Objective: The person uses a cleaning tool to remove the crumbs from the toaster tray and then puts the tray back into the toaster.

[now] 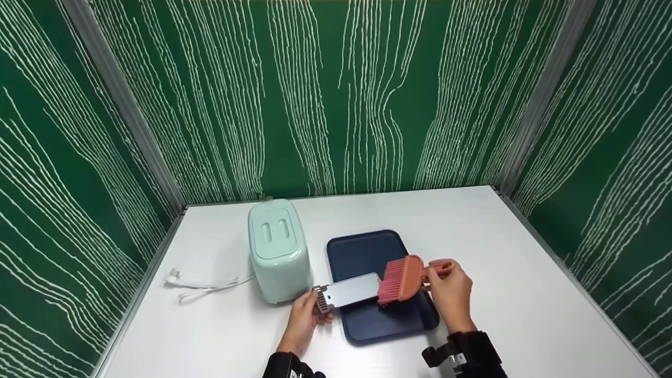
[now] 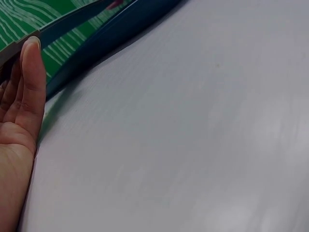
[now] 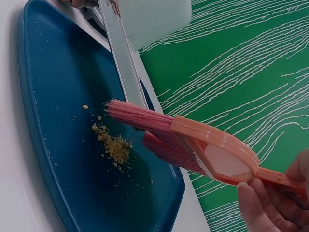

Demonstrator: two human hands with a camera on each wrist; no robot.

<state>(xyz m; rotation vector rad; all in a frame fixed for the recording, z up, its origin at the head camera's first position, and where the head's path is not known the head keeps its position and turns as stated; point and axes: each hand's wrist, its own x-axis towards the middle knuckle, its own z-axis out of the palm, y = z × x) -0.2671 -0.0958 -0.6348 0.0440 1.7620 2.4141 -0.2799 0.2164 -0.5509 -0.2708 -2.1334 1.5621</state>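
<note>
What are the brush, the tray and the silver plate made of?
Brush: probably plastic, as it's evenly orange, smooth and softly shiny; its thin pink bristles may be nylon.
Tray: likely plastic, dull navy, smooth with rounded corners; coated metal is possible.
Silver plate: looks like metal, being thin, flat and silvery-grey with a soft sheen.

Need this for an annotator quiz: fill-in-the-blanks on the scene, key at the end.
1. The right grip holds an orange ____ with pink bristles.
2. The left grip holds a flat silver-coloured plate above the dark-blue rectangular ____.
3. In the head view, the boxy mint-green toaster stands to the ____ of the plate.

Key: brush; tray; left.
</note>
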